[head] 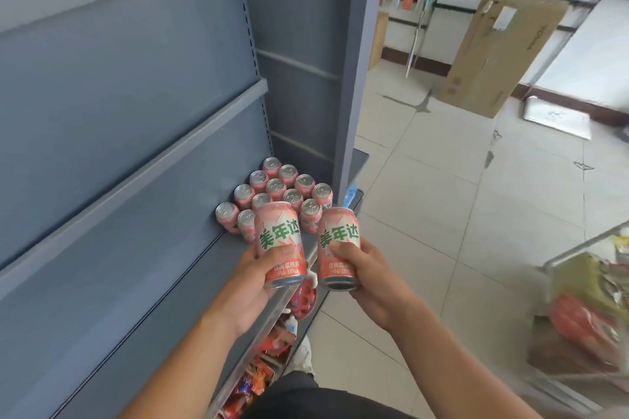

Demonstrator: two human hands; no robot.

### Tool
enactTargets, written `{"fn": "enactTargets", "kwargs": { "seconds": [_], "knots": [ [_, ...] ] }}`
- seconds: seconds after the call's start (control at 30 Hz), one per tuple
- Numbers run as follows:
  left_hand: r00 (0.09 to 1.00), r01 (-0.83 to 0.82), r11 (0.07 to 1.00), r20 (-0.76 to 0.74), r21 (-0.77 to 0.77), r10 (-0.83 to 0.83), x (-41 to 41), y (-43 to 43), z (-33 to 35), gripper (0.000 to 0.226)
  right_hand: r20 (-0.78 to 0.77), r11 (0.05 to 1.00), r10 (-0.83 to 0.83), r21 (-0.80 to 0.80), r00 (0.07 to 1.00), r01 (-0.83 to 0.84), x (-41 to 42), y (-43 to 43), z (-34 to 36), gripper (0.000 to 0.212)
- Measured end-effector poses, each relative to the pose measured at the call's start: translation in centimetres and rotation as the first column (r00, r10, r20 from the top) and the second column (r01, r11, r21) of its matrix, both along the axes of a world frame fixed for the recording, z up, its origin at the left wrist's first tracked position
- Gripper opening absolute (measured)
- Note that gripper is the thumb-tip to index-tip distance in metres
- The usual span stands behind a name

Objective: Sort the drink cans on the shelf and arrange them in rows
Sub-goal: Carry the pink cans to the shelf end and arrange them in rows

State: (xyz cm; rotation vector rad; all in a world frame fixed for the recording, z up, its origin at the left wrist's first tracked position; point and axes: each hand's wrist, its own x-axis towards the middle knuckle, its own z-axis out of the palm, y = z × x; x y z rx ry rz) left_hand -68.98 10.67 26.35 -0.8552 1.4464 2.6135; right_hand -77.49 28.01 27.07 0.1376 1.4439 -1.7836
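Note:
My left hand (253, 277) grips a pink drink can (279, 235) with green lettering, held upright just above the grey shelf (163, 286). My right hand (366, 277) grips a second pink can (338, 241) of the same kind, over the shelf's front edge. Behind both held cans, several matching pink cans (276, 188) stand upright in diagonal rows at the shelf's far right end, against the back panel. The held cans hide part of the nearest row.
An upright grey end panel (354, 78) closes the shelf on the right. Packaged snacks (269, 360) fill the lower shelf below my hands. A wire cart (585, 313) with goods stands at the right. A cardboard box (493, 54) leans against the far wall on the tiled floor.

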Motion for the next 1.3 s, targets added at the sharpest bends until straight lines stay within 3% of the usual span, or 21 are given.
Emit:
{"fn": "enactTargets", "kwargs": {
  "seconds": [0.33, 0.47, 0.6, 0.7, 0.8, 0.9, 1.17, 1.3],
  "knots": [
    [0.991, 0.121, 0.989, -0.052, -0.086, -0.126, -10.1, -6.4, -0.5, 0.057, -0.006, 1.0, -0.014, -0.012, 1.0, 0.014, -9.3, -7.2, -0.5, 0.034],
    [0.998, 0.068, 0.995, -0.012, -0.072, -0.069, -11.8, -8.3, -1.4, 0.076, 0.049, 0.999, 0.033, -0.035, 0.998, -0.031, -11.7, -9.8, -1.5, 0.03],
    [0.998, -0.046, 0.998, 0.033, -0.053, 0.047, -12.9, -9.5, -2.6, 0.062, 0.064, 0.989, 0.145, -0.033, 0.987, -0.143, -14.4, -12.1, -2.5, 0.028],
    [0.987, -0.135, 0.99, 0.076, -0.049, 0.139, -14.1, -9.8, -3.5, 0.069, 0.063, 0.966, 0.257, -0.007, 0.964, -0.258, -16.8, -13.9, -3.3, 0.038],
    [0.96, -0.256, 0.965, 0.105, -0.056, 0.261, -15.5, -9.7, -4.0, 0.055, 0.061, 0.917, 0.396, 0.032, 0.916, -0.398, -19.2, -15.5, -4.4, 0.043],
    [0.906, -0.383, 0.92, 0.16, -0.083, 0.392, -16.8, -9.3, -5.0, 0.059, 0.026, 0.847, 0.52, 0.112, 0.854, -0.519, -21.5, -16.8, -5.9, 0.045],
    [0.728, -0.508, 0.811, 0.358, -0.291, 0.585, -16.8, -7.9, -9.5, 0.035, -0.086, 0.612, 0.775, 0.347, 0.626, -0.71, -24.3, -18.8, -10.4, 0.042],
    [0.668, -0.516, 0.785, 0.412, -0.343, 0.62, -15.8, -7.8, -11.9, 0.049, -0.177, 0.535, 0.838, 0.457, 0.517, -0.711, -24.2, -19.5, -12.7, 0.053]
  ]
}}
